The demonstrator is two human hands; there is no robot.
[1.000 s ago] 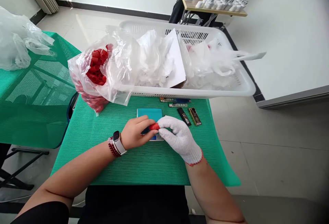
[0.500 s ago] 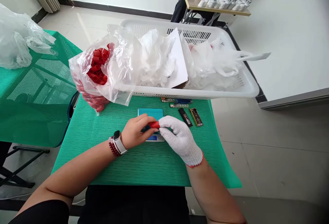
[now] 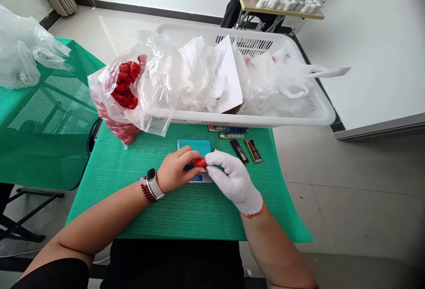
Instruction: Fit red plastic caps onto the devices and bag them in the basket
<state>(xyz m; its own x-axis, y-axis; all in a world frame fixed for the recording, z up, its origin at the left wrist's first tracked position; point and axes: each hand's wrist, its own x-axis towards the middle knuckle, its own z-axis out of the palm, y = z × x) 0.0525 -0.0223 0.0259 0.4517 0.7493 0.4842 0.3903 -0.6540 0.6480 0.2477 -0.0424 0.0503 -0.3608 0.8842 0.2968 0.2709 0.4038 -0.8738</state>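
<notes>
We see little change over the last second: the bare left hand (image 3: 174,173), a watch on its wrist, and the gloved right hand (image 3: 234,178) have stayed together over the middle of the green mat (image 3: 139,218); both still pinch the small red cap (image 3: 199,162), the left thumb and fingers closed on its left end, the gloved fingertips closed on its right end. The cap sits low over the near part of the teal pocket scale (image 3: 195,146); whether it touches the scale we cannot tell. The hands have shifted only slightly, and a strip of the scale's lit display now shows beneath them; we judge the handling of this one cap to be under way, with nothing set down or let go. Just right of the scale lie a dark slim board (image 3: 239,151) and a gold-printed one (image 3: 253,150); far left, a clear bag of red caps (image 3: 121,90) leans on the white basket (image 3: 323,114), which is full of crumpled plastic.
</notes>
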